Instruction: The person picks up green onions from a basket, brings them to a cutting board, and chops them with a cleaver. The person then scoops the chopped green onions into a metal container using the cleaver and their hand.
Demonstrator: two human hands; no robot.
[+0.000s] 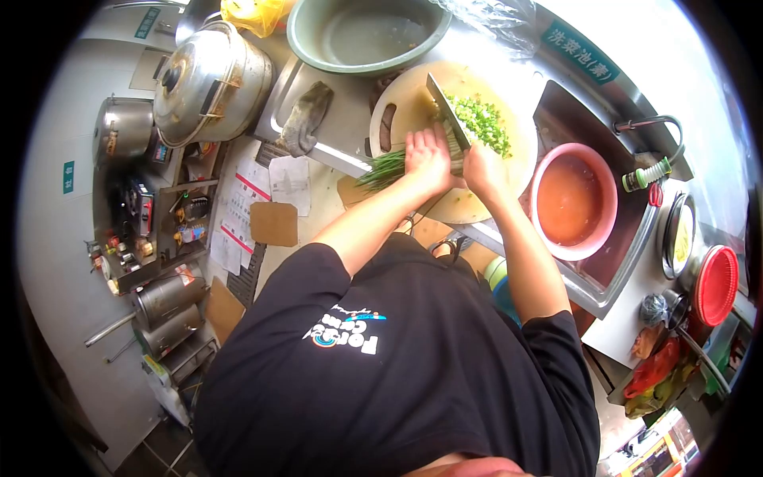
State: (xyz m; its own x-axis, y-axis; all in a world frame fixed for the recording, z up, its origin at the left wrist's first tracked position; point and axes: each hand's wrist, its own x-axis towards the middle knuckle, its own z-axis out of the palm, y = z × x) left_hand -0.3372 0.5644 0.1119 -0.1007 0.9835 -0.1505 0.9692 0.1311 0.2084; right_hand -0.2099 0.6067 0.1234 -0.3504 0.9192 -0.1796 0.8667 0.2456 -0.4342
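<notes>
My left hand [427,161] presses down on a bundle of long green stalks [385,170] on the round cutting board [453,208]. Its fingers rest close to the blade, and the stalks' thin ends stick out to the left. In my right hand [483,168] is the handle of a cleaver [447,111], its blade standing upright across the stalks. To the right of the blade, chopped green pieces [482,123] lie in a pile on the board. The cleaver's handle is mostly hidden by my fingers.
Beyond the board sits a large green basin [367,36]. At the right, a pink basin [571,202] of reddish liquid stands in the sink [608,278], beside a faucet [674,131]. A grey cloth [307,119] and a big lidded pot [213,83] are at the left.
</notes>
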